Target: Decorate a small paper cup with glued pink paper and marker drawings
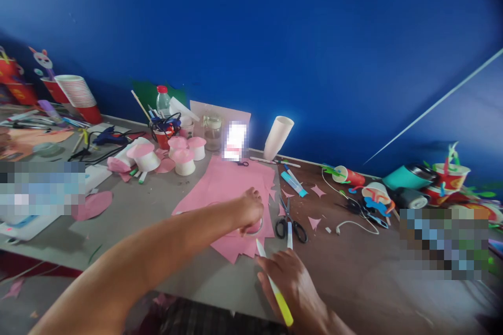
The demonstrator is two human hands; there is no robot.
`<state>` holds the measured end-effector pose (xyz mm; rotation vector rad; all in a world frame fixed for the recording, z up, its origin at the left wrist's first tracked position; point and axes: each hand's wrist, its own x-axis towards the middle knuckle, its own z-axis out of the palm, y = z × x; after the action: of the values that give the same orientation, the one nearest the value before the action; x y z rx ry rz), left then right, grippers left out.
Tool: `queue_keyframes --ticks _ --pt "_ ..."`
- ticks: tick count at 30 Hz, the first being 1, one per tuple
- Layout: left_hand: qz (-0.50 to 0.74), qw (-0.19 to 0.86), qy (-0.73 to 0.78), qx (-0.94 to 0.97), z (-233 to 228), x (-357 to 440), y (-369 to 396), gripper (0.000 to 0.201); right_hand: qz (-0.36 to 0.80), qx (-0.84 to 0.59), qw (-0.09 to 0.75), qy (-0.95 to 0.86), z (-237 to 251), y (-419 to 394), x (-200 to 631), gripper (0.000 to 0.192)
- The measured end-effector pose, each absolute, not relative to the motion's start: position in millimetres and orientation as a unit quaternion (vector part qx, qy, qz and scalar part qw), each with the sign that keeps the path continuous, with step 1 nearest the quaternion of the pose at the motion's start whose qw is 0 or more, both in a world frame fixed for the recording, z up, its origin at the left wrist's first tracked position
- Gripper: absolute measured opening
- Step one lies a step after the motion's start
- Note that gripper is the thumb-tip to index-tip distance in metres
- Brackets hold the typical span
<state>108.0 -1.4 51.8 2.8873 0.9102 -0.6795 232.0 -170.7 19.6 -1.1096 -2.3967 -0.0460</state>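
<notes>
My left hand (252, 212) reaches across pink paper sheets (228, 178), fingers curled down over a small round piece with a pale rim (257, 227). Most of that piece is hidden beneath the hand. Nearer to me, my right hand (291, 277) is closed around a white marker with a yellow end (281, 301). The marker's pale tip points up toward the paper's front edge. Just beyond the right hand lie black-handled scissors (291, 222), with a white-and-blue pen-like stick (290, 235) between their loops.
Pink-topped paper cups (184, 162) stand left of the sheets. A white paper cup (279, 136) and a glass jar (212, 131) stand by the blue wall. Pink scraps (314, 222), a white cable (365, 229) and a teal bottle (408, 175) lie at right.
</notes>
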Motion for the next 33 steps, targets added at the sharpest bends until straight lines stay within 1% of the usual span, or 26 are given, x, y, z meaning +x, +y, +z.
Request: queue_keyframes --ticks 3,6,8,10,14,18,20,23,25,30,33 --pt "-0.226 0.019 0.293 0.929 51.8 108.2 -1.4 0.073 -0.008 -0.41 0.288 -0.865 32.0 -170.7 246.9 0.021" --pt "-0.228 0.017 0.295 0.928 52.4 107.7 -1.5 0.072 -0.004 -0.441 0.322 -0.838 35.7 -165.0 257.5 0.031" --pt "-0.229 0.017 0.295 0.928 53.4 107.0 -1.8 0.073 -0.007 -0.457 0.346 -0.819 31.8 -157.2 259.4 0.039" --pt "-0.227 0.019 0.295 0.928 55.2 105.9 -2.2 0.075 0.006 -0.453 0.364 -0.814 25.3 -147.8 257.2 0.043" --pt "-0.219 0.021 0.292 0.931 60.0 102.4 -3.7 0.075 0.052 -0.421 0.388 -0.818 14.1 -133.0 247.9 0.046" --pt "-0.226 0.022 0.285 0.931 65.6 98.3 -5.0 0.069 0.087 -0.398 0.38 -0.831 3.8 -129.7 244.5 0.048" --pt "-0.238 0.022 0.282 0.929 68.8 96.0 -6.0 0.073 0.091 -0.39 0.376 -0.836 -3.1 -130.3 245.3 0.049" --pt "-0.248 0.016 0.279 0.928 74.2 91.2 -8.1 0.084 0.068 -0.391 0.392 -0.83 -12.7 -131.3 246.5 0.048" --pt "-0.25 0.013 0.278 0.927 77.9 87.3 -9.6 0.085 0.06 -0.403 0.401 -0.821 -15.8 -131.7 246.5 0.047" --pt "-0.241 0.023 0.279 0.929 81.0 79.8 -10.6 0.069 0.063 -0.399 0.38 -0.832 -11.8 -131.5 244.3 0.05" --pt "-0.228 0.037 0.281 0.932 76.8 76.7 -9.3 0.067 0.075 -0.379 0.359 -0.85 -10.6 -130.0 243.1 0.057"
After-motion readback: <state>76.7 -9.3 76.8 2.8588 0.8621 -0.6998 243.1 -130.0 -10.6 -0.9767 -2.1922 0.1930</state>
